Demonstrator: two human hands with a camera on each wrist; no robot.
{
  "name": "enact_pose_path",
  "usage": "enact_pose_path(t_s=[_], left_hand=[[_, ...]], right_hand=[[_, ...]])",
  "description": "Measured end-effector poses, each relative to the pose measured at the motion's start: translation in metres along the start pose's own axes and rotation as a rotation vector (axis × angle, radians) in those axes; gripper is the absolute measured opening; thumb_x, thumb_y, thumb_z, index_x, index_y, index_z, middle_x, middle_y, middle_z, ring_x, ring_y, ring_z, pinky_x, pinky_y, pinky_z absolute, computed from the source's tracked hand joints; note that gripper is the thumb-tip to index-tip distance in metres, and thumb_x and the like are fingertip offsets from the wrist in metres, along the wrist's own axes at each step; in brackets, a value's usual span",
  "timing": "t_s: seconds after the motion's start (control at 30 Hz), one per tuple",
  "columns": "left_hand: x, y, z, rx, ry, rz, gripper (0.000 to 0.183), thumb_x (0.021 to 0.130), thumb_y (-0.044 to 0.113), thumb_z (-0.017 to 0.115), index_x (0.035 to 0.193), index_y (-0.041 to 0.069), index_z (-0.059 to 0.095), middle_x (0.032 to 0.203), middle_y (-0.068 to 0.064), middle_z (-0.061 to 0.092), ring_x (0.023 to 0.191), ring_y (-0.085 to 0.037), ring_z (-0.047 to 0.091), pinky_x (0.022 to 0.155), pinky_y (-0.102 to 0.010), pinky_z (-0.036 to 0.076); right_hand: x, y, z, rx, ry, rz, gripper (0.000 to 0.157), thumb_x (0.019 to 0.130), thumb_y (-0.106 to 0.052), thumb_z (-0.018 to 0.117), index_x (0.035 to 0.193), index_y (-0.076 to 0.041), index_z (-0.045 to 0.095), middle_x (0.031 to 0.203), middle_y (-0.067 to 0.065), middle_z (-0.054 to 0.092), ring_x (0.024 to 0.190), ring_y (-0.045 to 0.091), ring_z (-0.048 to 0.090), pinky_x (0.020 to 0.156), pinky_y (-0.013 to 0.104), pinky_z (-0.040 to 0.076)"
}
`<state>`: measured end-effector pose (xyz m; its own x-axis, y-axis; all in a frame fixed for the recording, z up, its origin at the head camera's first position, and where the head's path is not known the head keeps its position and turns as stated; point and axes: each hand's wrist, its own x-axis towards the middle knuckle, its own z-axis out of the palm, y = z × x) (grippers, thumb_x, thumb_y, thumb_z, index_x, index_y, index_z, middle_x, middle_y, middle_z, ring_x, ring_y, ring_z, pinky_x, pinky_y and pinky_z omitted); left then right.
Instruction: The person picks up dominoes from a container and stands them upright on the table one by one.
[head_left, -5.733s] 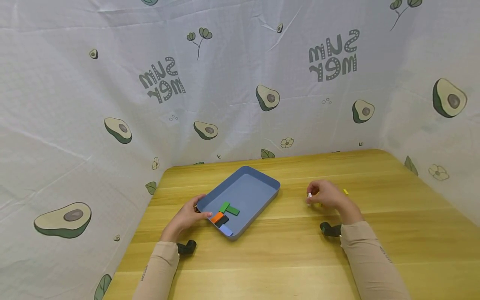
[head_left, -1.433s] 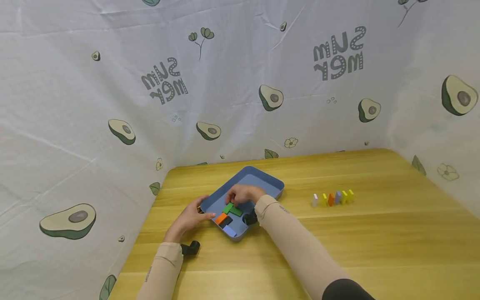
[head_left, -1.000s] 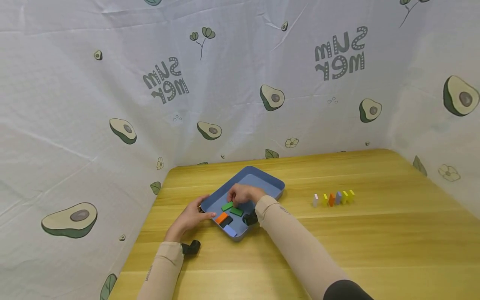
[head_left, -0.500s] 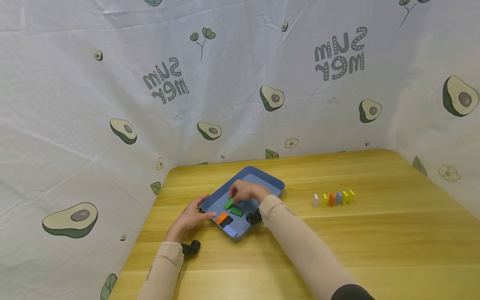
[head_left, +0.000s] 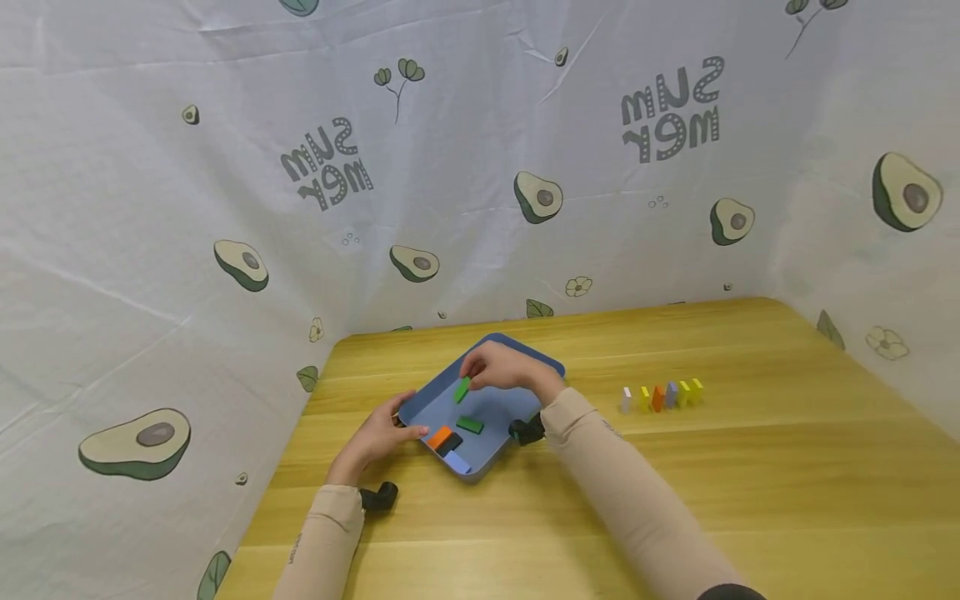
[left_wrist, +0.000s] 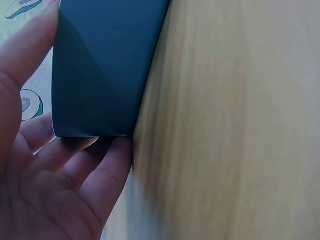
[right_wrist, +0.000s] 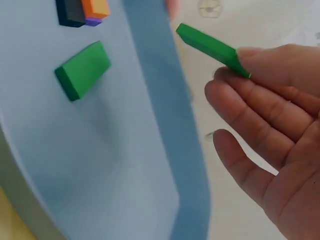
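My left hand (head_left: 375, 442) grips the near-left corner of a blue tray (head_left: 506, 408), thumb over the rim. In the left wrist view, the fingers lie against the outer wall of the tray. Between thumb and fingertips, my right hand (head_left: 504, 368) pinches a green domino (right_wrist: 212, 47), held tilted above the tray floor. Another green domino (head_left: 470, 425) lies flat in the tray. Close to the left hand's thumb lie an orange domino (head_left: 439, 438), a black domino (head_left: 450, 446) and a light purple domino (head_left: 457, 462). A purple edge (right_wrist: 93, 21) shows under the orange one.
Right of the tray, several dominoes stand upright in a spaced row: a white domino (head_left: 626, 400) at its left end, then yellow, an orange domino (head_left: 658, 398), a purple domino (head_left: 671, 395) and two yellow. A patterned cloth (head_left: 465, 208) hangs behind the wooden table (head_left: 420, 542).
Earlier my right hand held the white domino by the row; that domino now stands there. In the tray, the right hand has lifted one green domino off the floor. The left hand stays put.
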<state>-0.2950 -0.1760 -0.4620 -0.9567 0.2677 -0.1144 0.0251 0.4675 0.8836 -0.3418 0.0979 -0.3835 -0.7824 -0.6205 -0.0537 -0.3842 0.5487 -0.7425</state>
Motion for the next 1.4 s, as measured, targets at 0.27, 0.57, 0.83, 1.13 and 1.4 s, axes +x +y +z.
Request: enact_pose_path(t_s=[0.27,0.57,0.83,1.13,1.4], left_hand=[[-0.002,0.000,-0.001,0.022,-0.005,0.005,0.086,0.086,0.027,0.080,0.157,0.009,0.033,0.157,-0.024,0.038,0.138,-0.046,0.045,0.107,-0.052,0.047],[-0.004,0.004,-0.001,0.064,0.000,0.004,0.086,0.087,0.028,0.080,0.157,0.009,0.033,0.160,-0.023,0.032,0.141,-0.051,0.038,0.110,-0.057,0.042],[-0.004,0.004,-0.002,0.071,0.000,0.005,0.086,0.087,0.027,0.080,0.156,0.007,0.033,0.160,-0.024,0.031,0.140,-0.051,0.038,0.109,-0.057,0.043],[-0.004,0.002,-0.003,0.086,0.007,0.001,0.085,0.086,0.031,0.080,0.156,0.011,0.035,0.159,-0.021,0.036,0.139,-0.047,0.042,0.109,-0.055,0.044],[-0.002,0.001,-0.002,0.079,0.007,0.003,0.085,0.086,0.030,0.080,0.156,0.010,0.035,0.156,-0.022,0.040,0.136,-0.044,0.048,0.107,-0.052,0.046]], right_hand=[[-0.038,-0.007,-0.016,0.084,0.053,-0.095,0.027,0.098,-0.009,0.062,0.123,0.000,0.068,0.117,0.014,0.071,0.105,0.021,0.069,0.094,0.037,0.056],[-0.093,0.001,-0.028,0.162,0.112,-0.143,0.032,0.100,-0.010,0.059,0.129,0.003,0.063,0.130,0.020,0.065,0.119,0.030,0.063,0.099,0.041,0.053],[-0.140,0.032,-0.038,0.262,0.235,-0.095,0.022,0.097,-0.008,0.065,0.115,0.003,0.065,0.106,0.017,0.067,0.095,0.016,0.065,0.083,0.025,0.056],[-0.190,0.062,-0.051,0.201,0.270,-0.033,0.021,0.095,-0.008,0.067,0.112,0.005,0.065,0.108,0.018,0.068,0.097,0.011,0.069,0.080,0.025,0.058],[-0.211,0.085,-0.060,0.165,0.209,0.023,0.020,0.094,-0.005,0.067,0.109,0.007,0.064,0.104,0.020,0.069,0.092,0.012,0.068,0.080,0.028,0.058]])
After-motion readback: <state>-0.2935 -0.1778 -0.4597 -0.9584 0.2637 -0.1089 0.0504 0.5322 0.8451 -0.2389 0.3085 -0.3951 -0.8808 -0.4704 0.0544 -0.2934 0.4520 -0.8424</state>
